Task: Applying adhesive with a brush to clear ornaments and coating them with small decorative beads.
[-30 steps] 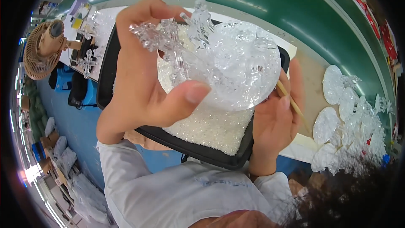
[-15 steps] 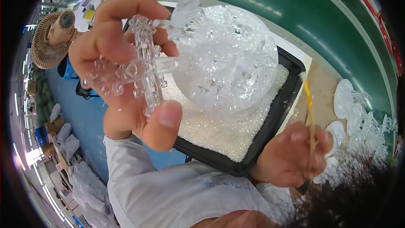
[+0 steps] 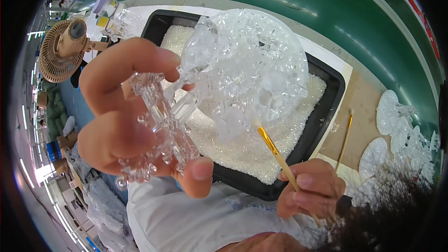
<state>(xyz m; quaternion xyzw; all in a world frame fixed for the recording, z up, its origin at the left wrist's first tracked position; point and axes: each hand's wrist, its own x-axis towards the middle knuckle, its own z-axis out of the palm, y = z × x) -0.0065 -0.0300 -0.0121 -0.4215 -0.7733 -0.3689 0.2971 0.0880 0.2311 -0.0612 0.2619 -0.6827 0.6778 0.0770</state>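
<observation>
Item: clear crystal ornament (image 3: 242,70), a domed, bead-crusted disc on a knobbed stem (image 3: 161,130). It is held up by the stem in the left hand (image 3: 126,126), fingers curled closed around it and thumb pressed from below; the dome lies up and to the right of those fingers.

Item: thin brush (image 3: 275,151), gold ferrule, pale wooden handle. It is pinched in the right hand (image 3: 310,193), fingers closed narrowly on the handle. Its long axis runs up and left from the fingers, the tip meeting the dome's lower edge.

Beneath: black tray (image 3: 326,112) of clear beads. Beyond the right fingers, a second brush (image 3: 345,137) lies unheld.
</observation>
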